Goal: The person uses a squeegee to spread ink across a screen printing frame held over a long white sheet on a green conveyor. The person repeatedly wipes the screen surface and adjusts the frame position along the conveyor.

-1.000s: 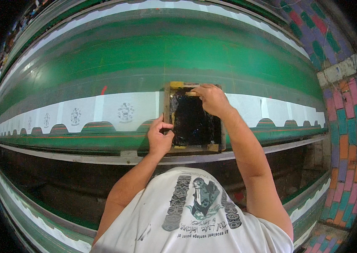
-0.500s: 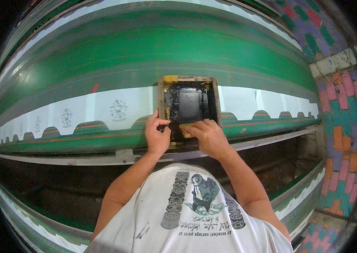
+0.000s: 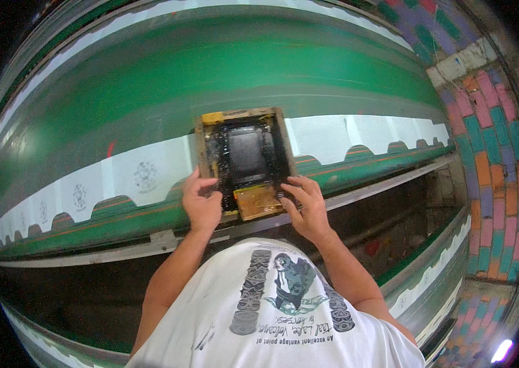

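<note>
A wooden printing frame (image 3: 203, 141) with a black, wet interior and a smooth dark central panel lies over a white piece on the long green table (image 3: 235, 73), slightly tilted in view. Inside its lower end rests a yellowish-brown squeegee block (image 3: 258, 202). My left hand (image 3: 202, 202) grips the frame's lower left side, thumb and fingers curled at the edge. My right hand (image 3: 305, 205) holds the lower right side with bent, somewhat spread fingers, beside the block and no longer wrapped round it.
White pieces (image 3: 339, 129) run in a row along the table, some with small grey printed figures (image 3: 145, 176). A pale metal rail (image 3: 164, 238) edges it, above a dark gap. Another green table (image 3: 419, 264) lies nearer. Painted multicoloured bricks (image 3: 492, 184) line the right side.
My right hand drew the block from the frame's top to its bottom, released it and moved to the right side. The view has turned, with the frame now further left in it.
</note>
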Demonstrator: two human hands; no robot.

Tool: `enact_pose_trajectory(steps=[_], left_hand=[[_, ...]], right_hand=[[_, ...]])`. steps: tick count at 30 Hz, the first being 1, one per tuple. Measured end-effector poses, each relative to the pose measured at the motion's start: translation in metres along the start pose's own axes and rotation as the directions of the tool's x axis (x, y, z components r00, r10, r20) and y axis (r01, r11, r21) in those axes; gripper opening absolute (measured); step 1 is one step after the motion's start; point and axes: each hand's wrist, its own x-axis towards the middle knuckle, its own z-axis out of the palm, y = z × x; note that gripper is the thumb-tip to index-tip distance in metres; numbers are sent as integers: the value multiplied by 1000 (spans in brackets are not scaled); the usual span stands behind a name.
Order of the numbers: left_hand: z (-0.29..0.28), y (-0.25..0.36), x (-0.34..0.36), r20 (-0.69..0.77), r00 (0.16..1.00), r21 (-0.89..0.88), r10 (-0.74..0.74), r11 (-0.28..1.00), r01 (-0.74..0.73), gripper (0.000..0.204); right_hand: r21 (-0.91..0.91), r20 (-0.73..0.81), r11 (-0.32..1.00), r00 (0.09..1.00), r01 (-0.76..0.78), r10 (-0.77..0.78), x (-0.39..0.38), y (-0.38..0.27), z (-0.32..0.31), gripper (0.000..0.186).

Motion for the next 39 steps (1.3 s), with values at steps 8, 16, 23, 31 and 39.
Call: enact_pose_trajectory(steps=[8, 16, 23, 31, 39], left_hand=[[70, 29, -10, -21, 995, -26, 98, 995, -99, 23], [200, 52, -39, -31, 999, -84, 34, 996, -37, 23], [265, 57, -57, -42, 997, -67, 70, 995, -73, 23], [265, 50, -56, -28, 999, -124, -15, 992, 11, 22], [268, 53, -56, -33, 997, -117, -69, 991, 65, 18]], right_hand=[[262, -27, 954, 986, -149, 162, -24, 83, -40, 37], [231, -59, 964, 988, -127, 145, -35, 189, -111, 38], [88, 13, 985, 989, 149, -150, -30, 228, -143, 41], [79, 291, 905, 859, 418, -422, 8, 208, -149, 48], [14, 435, 894, 803, 447, -408, 42, 196, -167, 43]])
